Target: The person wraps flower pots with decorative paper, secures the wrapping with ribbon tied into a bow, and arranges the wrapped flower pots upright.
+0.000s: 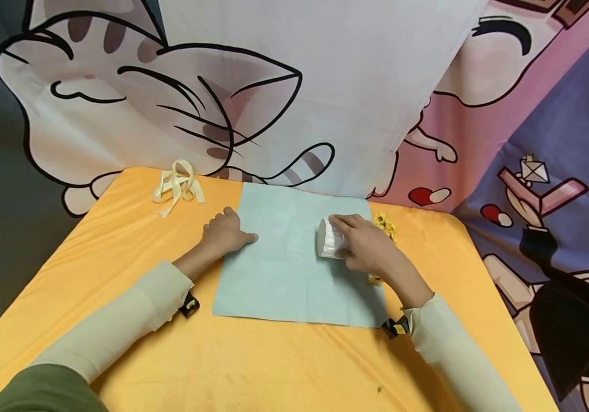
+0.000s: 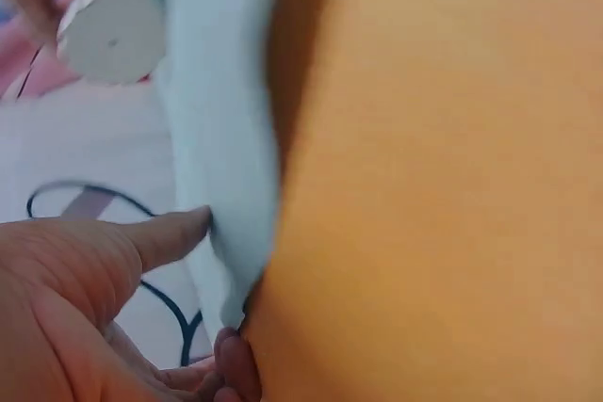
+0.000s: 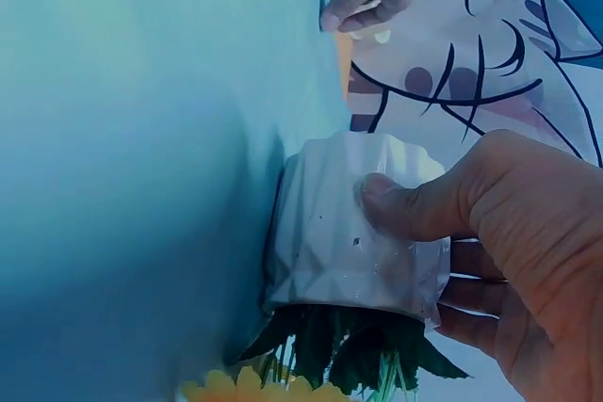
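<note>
A sheet of light blue wrapping paper (image 1: 284, 286) lies on the yellow-covered table. At its left edge is my left hand (image 1: 223, 233); the thumb (image 2: 174, 237) lies over the paper's edge and the fingertips (image 2: 236, 362) are at its other side, pinching it. My right hand (image 1: 369, 243) grips a white ridged flowerpot (image 1: 328, 239), tipped on its side over the right half of the paper. The pot's flat round base (image 2: 111, 40) points toward the left hand. Yellow artificial flowers (image 1: 384, 224) with dark green leaves (image 3: 358, 341) stick out of the pot, partly hidden behind the right hand.
A loose cream ribbon (image 1: 176, 186) lies at the table's back left corner. The yellow tablecloth (image 1: 253, 366) spreads in front of the paper. Behind the table hangs a cartoon-printed curtain (image 1: 346, 103), which continues along the right side. A small dark speck (image 1: 379, 389) is near the front.
</note>
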A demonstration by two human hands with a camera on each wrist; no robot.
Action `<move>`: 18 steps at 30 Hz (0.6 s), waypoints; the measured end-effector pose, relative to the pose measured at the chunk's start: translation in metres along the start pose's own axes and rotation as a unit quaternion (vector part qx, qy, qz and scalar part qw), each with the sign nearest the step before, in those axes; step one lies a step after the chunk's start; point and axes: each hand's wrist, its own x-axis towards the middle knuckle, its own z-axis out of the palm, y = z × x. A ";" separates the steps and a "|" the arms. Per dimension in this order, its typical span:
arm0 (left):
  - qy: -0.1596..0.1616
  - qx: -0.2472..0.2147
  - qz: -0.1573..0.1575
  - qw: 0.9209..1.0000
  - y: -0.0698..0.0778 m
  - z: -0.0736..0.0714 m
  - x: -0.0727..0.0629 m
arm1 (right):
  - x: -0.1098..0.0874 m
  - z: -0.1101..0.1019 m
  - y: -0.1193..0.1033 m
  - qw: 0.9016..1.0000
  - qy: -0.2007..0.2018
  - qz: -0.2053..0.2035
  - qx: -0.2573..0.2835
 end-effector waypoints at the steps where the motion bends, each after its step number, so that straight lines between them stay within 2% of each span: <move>1: -0.010 -0.020 -0.007 1.000 -0.007 0.001 0.010 | 0.001 -0.001 -0.001 1.000 -0.001 0.002 0.001; 4: -0.039 -0.087 -0.035 0.995 -0.034 0.010 0.047 | 0.003 -0.004 -0.002 1.000 -0.006 0.006 0.001; 8: -0.074 -0.154 -0.062 0.983 -0.042 0.004 0.062 | 0.004 -0.005 -0.002 1.000 -0.010 0.009 0.000; 9: -0.077 -0.161 -0.065 0.982 -0.041 0.001 0.061 | 0.004 -0.006 -0.003 1.000 -0.010 0.009 0.001; 11: -0.090 -0.180 -0.061 0.978 -0.028 -0.015 0.045 | 0.004 -0.006 -0.003 1.000 -0.010 0.011 0.001; 12: -0.096 -0.188 -0.053 0.976 -0.028 -0.018 0.044 | 0.004 -0.006 -0.003 1.000 -0.010 0.012 0.002; 14: -0.109 -0.219 -0.042 0.969 -0.015 -0.031 0.029 | 0.004 -0.006 -0.003 1.000 -0.011 0.015 0.003; 15: -0.119 -0.241 -0.038 0.962 -0.008 -0.036 0.022 | 0.004 -0.006 -0.003 1.000 -0.012 0.016 0.003; 16: -0.135 -0.272 -0.033 0.952 -0.002 -0.041 0.016 | 0.003 -0.005 -0.003 1.000 -0.013 0.018 0.003; 18: -0.163 -0.341 -0.027 0.925 0.004 -0.043 0.016 | 0.002 -0.004 -0.004 1.000 -0.013 0.020 0.006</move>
